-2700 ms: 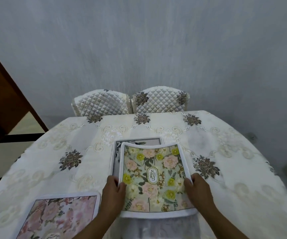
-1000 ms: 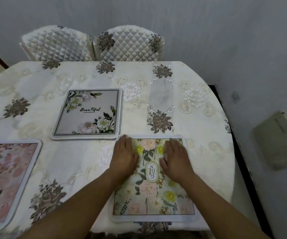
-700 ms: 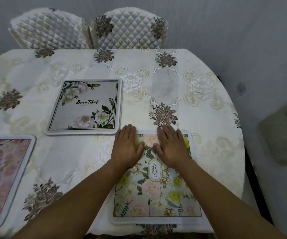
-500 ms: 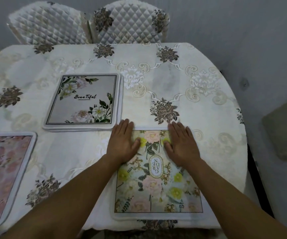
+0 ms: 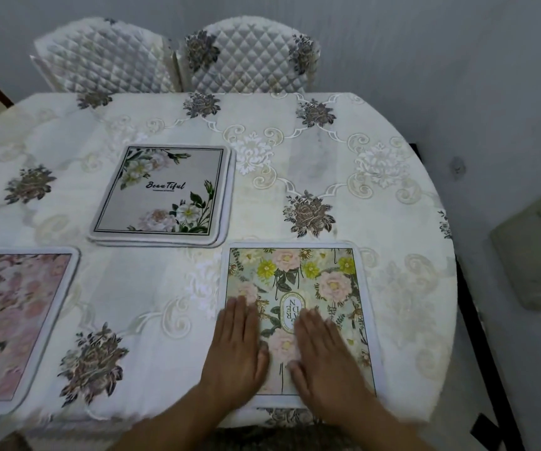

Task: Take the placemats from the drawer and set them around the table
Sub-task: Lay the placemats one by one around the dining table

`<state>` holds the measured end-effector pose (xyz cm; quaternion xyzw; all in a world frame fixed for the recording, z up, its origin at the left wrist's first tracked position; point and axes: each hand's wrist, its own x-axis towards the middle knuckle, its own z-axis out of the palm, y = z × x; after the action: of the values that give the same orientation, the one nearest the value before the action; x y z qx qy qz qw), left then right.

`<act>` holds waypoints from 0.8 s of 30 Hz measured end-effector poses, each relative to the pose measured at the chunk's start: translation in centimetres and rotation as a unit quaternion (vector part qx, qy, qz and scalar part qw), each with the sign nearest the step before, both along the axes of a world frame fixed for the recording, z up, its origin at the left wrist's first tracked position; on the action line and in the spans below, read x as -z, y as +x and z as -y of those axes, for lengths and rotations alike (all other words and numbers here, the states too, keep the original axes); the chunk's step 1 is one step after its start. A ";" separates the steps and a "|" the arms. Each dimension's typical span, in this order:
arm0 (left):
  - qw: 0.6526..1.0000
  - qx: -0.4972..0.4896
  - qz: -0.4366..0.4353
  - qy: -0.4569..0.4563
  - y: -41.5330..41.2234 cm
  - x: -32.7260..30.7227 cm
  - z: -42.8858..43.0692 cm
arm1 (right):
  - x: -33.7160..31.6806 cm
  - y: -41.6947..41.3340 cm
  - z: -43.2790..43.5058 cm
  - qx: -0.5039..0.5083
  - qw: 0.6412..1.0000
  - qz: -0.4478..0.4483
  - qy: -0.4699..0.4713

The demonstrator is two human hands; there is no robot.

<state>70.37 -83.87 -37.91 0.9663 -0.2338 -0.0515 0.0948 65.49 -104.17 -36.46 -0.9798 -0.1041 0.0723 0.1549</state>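
A green floral placemat (image 5: 314, 281) lies flat at the table's near right edge. My left hand (image 5: 238, 353) and my right hand (image 5: 323, 356) rest palm down on its near half, fingers spread, gripping nothing. A grey placemat printed "Beautiful" (image 5: 162, 193) lies toward the table's middle, with another mat's edge showing under it. A pink floral placemat (image 5: 12, 320) lies at the near left, cut off by the frame. The table (image 5: 295, 151) wears a cream cloth with brown flower motifs.
Two quilted white chairs (image 5: 178, 56) stand side by side at the table's far edge, against a grey wall. A flat olive-grey object (image 5: 536, 252) lies on the floor to the right. The table's right edge curves close to the wall.
The green placemat was carried over the grey one, then laid down at the near right. Both hands have since slid from its far edge back toward me across its surface.
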 end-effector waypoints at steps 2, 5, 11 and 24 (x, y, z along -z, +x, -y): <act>1.000 0.008 -0.005 0.006 -1.7 0.3 -0.4 | 0.1 -1.3 -0.8 -0.005 1.000 0.000 -0.011; 1.000 0.009 -0.007 0.009 -1.7 0.0 -1.3 | -0.1 -1.4 0.9 0.010 1.000 0.004 -0.023; 0.999 -0.002 -0.033 -0.021 -0.9 -0.6 -3.0 | -0.2 -1.7 6.3 0.083 0.996 -0.012 -0.007; 0.998 -0.009 -0.055 -0.003 -1.3 -2.4 -2.6 | -1.9 -1.4 5.2 0.090 0.996 0.015 -0.014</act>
<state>69.12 -81.26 -35.49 0.9638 -0.2199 -0.1029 0.1105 64.07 -109.40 -34.58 -0.9883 -0.0166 0.0443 0.1453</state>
